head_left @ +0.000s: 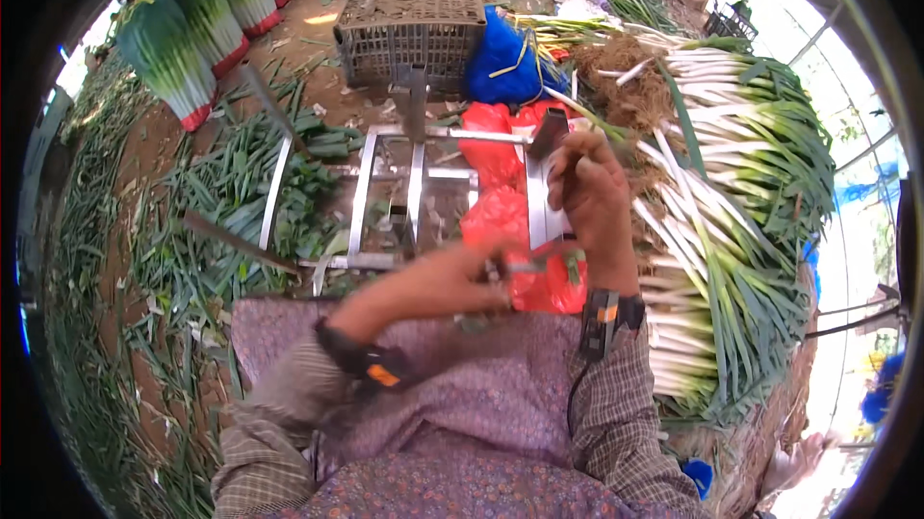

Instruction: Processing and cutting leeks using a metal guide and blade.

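Note:
My left hand reaches across above my lap, smeared by motion; a greyish blurred strip shows by its fingertips, and I cannot make out what it is. My right hand is raised beside the right end of a metal frame, fingers curled in and closed. Whatever they hold, if anything, is hidden. The frame has silver bars and dark upright posts. Red plastic bags lie under and behind its right end. Close to my right hand, a heap of long green onions lies with white stalks toward me and leaves outward.
Bundled green onions with red-wrapped bases stand at the far left. A brown plastic crate sits at the back, beside a blue bag. Cut green leaves litter the ground left of the frame. A patterned apron covers my lap.

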Demonstrator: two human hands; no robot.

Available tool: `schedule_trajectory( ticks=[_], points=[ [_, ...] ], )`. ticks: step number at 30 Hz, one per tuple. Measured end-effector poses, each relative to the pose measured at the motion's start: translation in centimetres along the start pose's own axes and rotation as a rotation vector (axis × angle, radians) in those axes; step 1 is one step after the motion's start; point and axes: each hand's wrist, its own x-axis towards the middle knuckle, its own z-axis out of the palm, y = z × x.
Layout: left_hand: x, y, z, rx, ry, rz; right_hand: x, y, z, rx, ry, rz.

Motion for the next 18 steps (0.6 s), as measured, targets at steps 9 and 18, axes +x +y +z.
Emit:
schedule_trajectory(
  ticks=[9, 18],
  points=[
    [-19.6, 19.7, 0.9, 0.013, 0.358, 1.439, -9.8, -3.9, 4.7, 0.208, 0.102, -0.150],
    [-17.2, 17.5, 0.9, 0.213, 0.380, 0.855, -10.9, -7.4, 4.1, 0.138, 0.024, -0.143]
  ],
)
